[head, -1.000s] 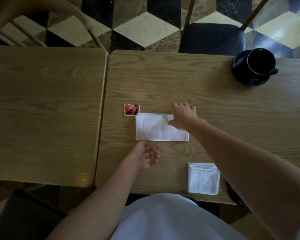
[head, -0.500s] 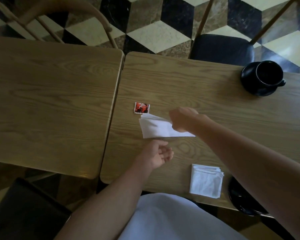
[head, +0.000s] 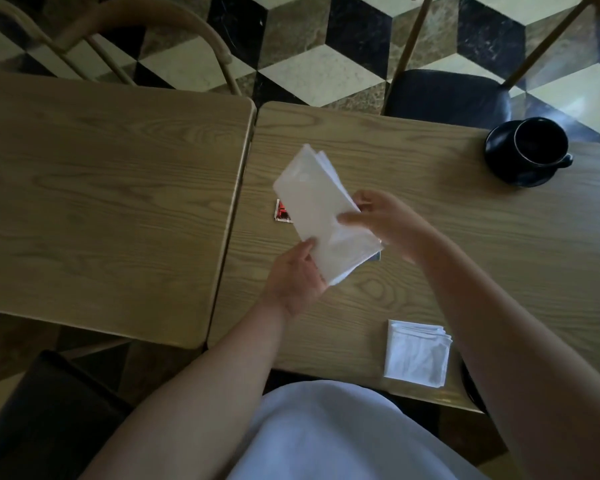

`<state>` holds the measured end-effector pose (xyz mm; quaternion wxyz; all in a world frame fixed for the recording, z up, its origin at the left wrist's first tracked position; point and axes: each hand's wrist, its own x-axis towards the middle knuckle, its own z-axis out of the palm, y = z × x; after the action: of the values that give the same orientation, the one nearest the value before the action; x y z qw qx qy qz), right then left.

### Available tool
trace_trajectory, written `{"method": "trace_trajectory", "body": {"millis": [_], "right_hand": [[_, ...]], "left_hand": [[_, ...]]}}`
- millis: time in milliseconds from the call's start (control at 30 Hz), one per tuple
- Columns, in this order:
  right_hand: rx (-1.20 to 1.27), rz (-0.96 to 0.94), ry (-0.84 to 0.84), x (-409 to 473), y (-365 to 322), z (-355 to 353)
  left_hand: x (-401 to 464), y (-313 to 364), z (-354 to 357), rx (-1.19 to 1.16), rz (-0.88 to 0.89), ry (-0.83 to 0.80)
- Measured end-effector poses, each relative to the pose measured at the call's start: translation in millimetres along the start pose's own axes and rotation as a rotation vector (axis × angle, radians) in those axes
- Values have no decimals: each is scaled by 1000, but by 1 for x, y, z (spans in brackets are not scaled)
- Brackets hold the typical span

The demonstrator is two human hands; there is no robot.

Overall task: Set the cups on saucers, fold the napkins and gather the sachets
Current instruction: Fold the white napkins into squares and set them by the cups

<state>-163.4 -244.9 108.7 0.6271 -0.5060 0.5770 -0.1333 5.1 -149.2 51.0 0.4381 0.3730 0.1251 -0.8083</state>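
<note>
A white napkin [head: 321, 213], folded long, is lifted off the right table and held between both hands. My left hand [head: 295, 275] grips its near lower edge; my right hand [head: 383, 220] pinches its right side. A red sachet [head: 282, 212] lies on the table, partly hidden behind the napkin. A bluish sachet corner [head: 376, 258] peeks out under the napkin's near end. A second white napkin [head: 417, 355], folded square, lies near the front edge. A black cup [head: 540, 144] stands on a black saucer [head: 499, 164] at the far right.
Two wooden tables stand side by side with a narrow gap [head: 238, 202] between them. A dark round object [head: 471, 386] shows at the front edge under my right forearm. Chairs stand behind both tables, one with a dark seat [head: 447, 95].
The napkin, flat on the table a second ago, was picked up by my right hand and is now raised and tilted, with my left hand also gripping it.
</note>
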Motion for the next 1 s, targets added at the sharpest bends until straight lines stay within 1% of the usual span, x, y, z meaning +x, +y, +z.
{"method": "trace_trajectory", "body": {"millis": [33,67,100,133,200,233,300,333,467,600,700,767,867,1000], "right_hand": [[193,36,41,-3,18,5],[331,79,87,-5,35,12],[418,135,139,-9,53,21],[473,210,189,-12,71,30],[509,397,260,-23,101,45],[498,485,272,-28,113,52],[484,620,279,-38,128,60],[495,655,279,-41,132,64],[542,658,277,-49,134,65],[535,594,292,-49,121,52],[548,512,292,-46,107,40],[582,472,300,-40,98,32],[665,475,298,-27,86,19],[718,473,295,-7,79,5]], "left_hand": [[1,3,0,32,-6,-23],[2,5,-1,116,3,0],[4,5,-3,230,-6,48],[6,3,-4,372,-24,132],[6,-4,-7,614,-58,312],[6,-8,-11,675,-80,377],[4,-16,-17,739,-97,434],[2,-20,-19,760,-100,443],[0,-27,-21,802,-49,465],[2,-19,-18,863,19,449],[7,-7,-6,872,53,410],[14,2,2,886,60,383],[26,16,18,899,54,371],[43,32,41,841,39,380]]}}
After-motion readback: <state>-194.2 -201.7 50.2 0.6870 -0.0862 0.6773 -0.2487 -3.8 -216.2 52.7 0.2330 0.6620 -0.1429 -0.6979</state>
